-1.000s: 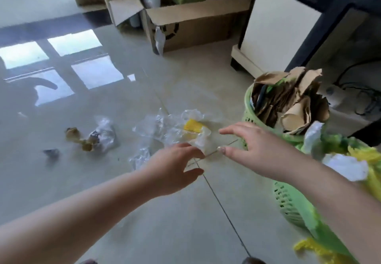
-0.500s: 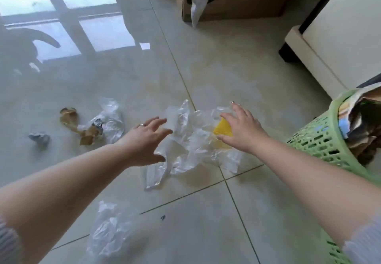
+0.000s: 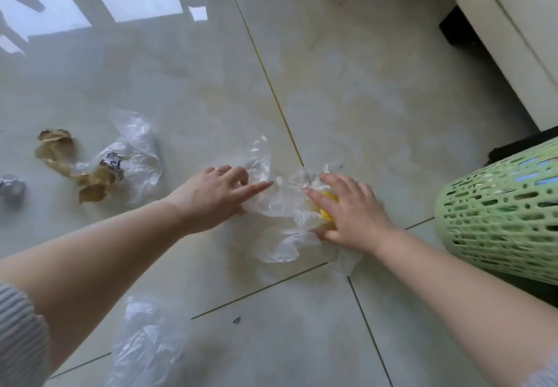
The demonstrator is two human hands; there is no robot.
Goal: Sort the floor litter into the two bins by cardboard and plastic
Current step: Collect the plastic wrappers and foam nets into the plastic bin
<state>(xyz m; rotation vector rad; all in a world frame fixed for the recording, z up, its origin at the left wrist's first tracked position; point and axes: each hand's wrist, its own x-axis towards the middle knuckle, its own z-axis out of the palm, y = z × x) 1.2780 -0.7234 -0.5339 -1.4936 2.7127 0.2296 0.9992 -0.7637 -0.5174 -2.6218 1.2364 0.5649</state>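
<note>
My left hand (image 3: 217, 196) and right hand (image 3: 350, 208) lie spread, grip released, on clear plastic wrap (image 3: 280, 205) on the floor beside the green bin (image 3: 498, 220). I should bunch it inward before lifting.

My forearms are bare from wrist to near the elbow. On my left arm a grey ribbed knit sleeve (image 3: 21, 335) is pushed up into a thick bunched cuff. A sliver of a pale grey sleeve (image 3: 543, 371) shows on my right arm at the frame's lower corner. My left hand (image 3: 211, 196) wears a thin ring (image 3: 218, 170). My right hand (image 3: 350, 208) has short nails with pale polish.
</note>
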